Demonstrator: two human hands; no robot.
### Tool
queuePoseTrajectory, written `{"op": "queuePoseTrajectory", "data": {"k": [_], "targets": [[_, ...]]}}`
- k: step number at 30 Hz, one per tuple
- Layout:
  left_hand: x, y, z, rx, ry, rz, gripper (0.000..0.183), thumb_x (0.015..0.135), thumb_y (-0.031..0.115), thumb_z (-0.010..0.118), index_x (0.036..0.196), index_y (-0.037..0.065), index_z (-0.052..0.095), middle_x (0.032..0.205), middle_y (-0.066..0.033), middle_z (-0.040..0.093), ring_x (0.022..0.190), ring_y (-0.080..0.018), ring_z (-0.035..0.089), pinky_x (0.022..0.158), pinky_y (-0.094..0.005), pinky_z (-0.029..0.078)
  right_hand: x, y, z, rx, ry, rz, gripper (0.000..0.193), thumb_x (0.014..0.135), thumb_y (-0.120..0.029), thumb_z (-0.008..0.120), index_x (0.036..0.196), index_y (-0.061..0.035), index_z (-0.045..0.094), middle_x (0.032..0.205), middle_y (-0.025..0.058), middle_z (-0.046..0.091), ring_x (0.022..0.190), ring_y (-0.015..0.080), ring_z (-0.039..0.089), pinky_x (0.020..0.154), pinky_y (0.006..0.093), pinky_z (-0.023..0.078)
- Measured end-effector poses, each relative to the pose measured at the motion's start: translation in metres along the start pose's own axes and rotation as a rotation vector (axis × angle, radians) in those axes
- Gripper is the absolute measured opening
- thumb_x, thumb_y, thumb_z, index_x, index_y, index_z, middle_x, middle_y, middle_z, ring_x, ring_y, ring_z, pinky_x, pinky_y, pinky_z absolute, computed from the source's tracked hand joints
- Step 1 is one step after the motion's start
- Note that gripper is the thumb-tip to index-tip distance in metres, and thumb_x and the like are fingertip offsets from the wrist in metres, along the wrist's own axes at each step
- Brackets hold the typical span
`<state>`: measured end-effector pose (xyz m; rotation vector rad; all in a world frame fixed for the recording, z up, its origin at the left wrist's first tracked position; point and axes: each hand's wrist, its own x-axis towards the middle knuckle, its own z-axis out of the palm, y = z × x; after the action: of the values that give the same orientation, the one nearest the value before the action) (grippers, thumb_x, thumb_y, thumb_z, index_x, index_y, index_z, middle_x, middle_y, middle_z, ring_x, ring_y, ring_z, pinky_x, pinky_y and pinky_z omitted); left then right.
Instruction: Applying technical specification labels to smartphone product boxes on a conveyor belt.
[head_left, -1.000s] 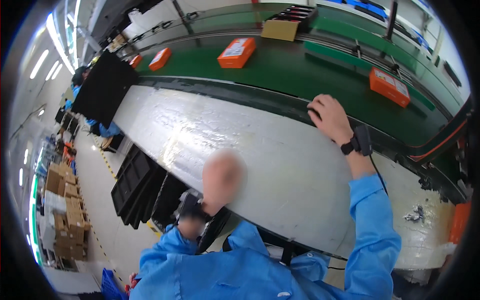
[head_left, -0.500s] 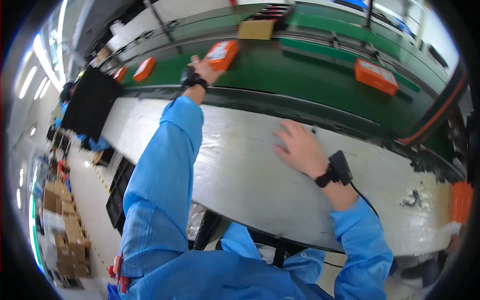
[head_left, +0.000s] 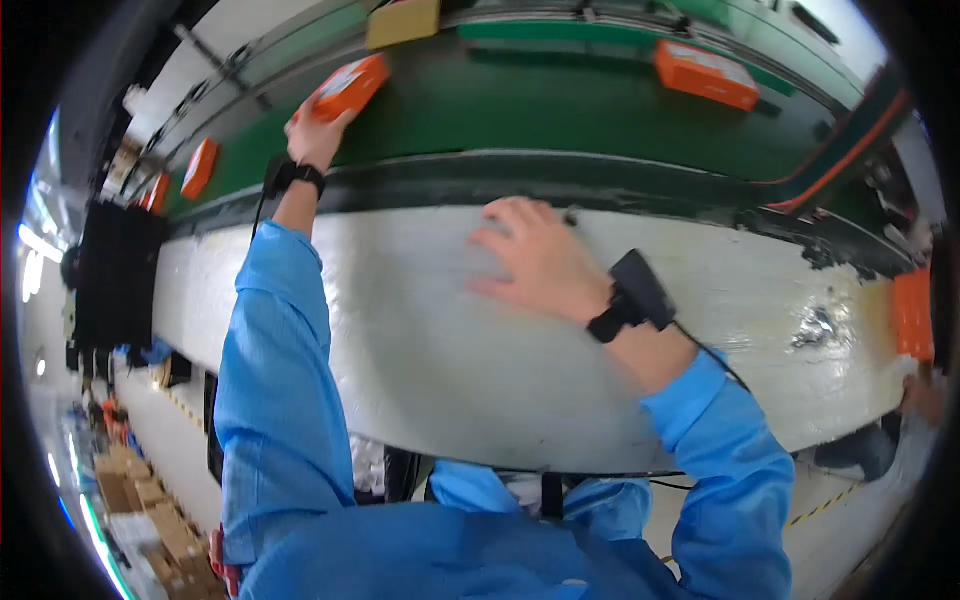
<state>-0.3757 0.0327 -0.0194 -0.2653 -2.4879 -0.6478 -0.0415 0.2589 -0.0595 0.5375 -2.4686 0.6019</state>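
My left hand reaches out over the green conveyor belt, its fingers closed on the near left end of an orange box with a pale label on top. The box sits at a slant, and the fingertips behind it are partly hidden. My right hand is held palm down over the pale grey worktop, fingers spread and nothing in them. Whether its palm touches the surface I cannot tell. Each wrist carries a black strap with a small dark device.
Another orange box lies farther right on the belt, and one more at the left. A yellow cardboard piece is beyond the belt. A black panel stands at the worktop's left end. Another person's hand shows at the right edge.
The whole view has shifted, so the belt and boxes appear higher and farther left. My left hand stays on the orange box; my right hand remains spread over the worktop.
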Motion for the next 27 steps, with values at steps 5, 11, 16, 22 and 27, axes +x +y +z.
{"op": "queuePoseTrajectory", "data": {"k": [5,11,16,22,27], "targets": [[-0.106,0.049,-0.086,-0.183,-0.072,0.095,0.060,0.069,0.035,0.081,0.122,0.012,0.063,0.104,-0.0165,0.065,0.092,-0.0300,0.065,0.082,-0.0368,0.052,0.001,-0.011,-0.015,0.072,0.100,0.166,0.040,0.078,-0.035,0.075,0.103,-0.0070,0.062,0.107,0.0094,0.056,0.099,0.0290,0.056,0.084,0.0388,0.047],[-0.309,0.098,-0.175,-0.460,-0.084,0.149,0.065,0.059,0.018,0.084,0.120,0.013,0.063,0.107,-0.0138,0.059,0.102,-0.0334,0.049,0.089,-0.0420,0.044,-0.028,-0.045,-0.037,0.535,-0.024,0.471,0.029,0.081,-0.025,0.077,0.083,-0.0052,0.057,0.081,0.0015,0.053,0.066,0.0132,0.050,0.059,0.0268,0.040],[-0.405,0.119,-0.183,-0.487,-0.266,0.103,0.082,0.056,0.027,0.093,0.127,0.011,0.055,0.120,-0.0195,0.046,0.115,-0.0356,0.043,0.093,-0.0458,0.042,-0.077,-0.066,-0.048,0.771,0.054,0.585,0.026,0.086,-0.021,0.073,0.080,-0.0041,0.055,0.078,0.0011,0.051,0.070,0.0068,0.047,0.059,0.0242,0.038],[-0.397,0.122,-0.189,-0.279,-0.383,0.302,0.089,0.057,0.039,0.093,0.132,0.011,0.053,0.124,-0.0216,0.039,0.116,-0.0372,0.045,0.094,-0.0463,0.043,-0.083,-0.057,-0.083,0.977,-0.298,0.611,0.018,0.088,-0.014,0.071,0.085,-0.0029,0.058,0.083,-0.0016,0.056,0.074,0.0059,0.051,0.064,0.0220,0.042],[-0.386,0.113,-0.200,-0.469,-0.327,0.280,0.084,0.061,0.042,0.091,0.129,0.007,0.055,0.134,-0.0228,0.035,0.122,-0.0353,0.043,0.092,-0.0437,0.043,-0.082,-0.061,-0.095,0.942,-0.251,0.839,0.015,0.086,-0.014,0.073,0.088,-0.0034,0.064,0.080,-0.0027,0.061,0.070,0.0042,0.053,0.064,0.0208,0.044]]}}
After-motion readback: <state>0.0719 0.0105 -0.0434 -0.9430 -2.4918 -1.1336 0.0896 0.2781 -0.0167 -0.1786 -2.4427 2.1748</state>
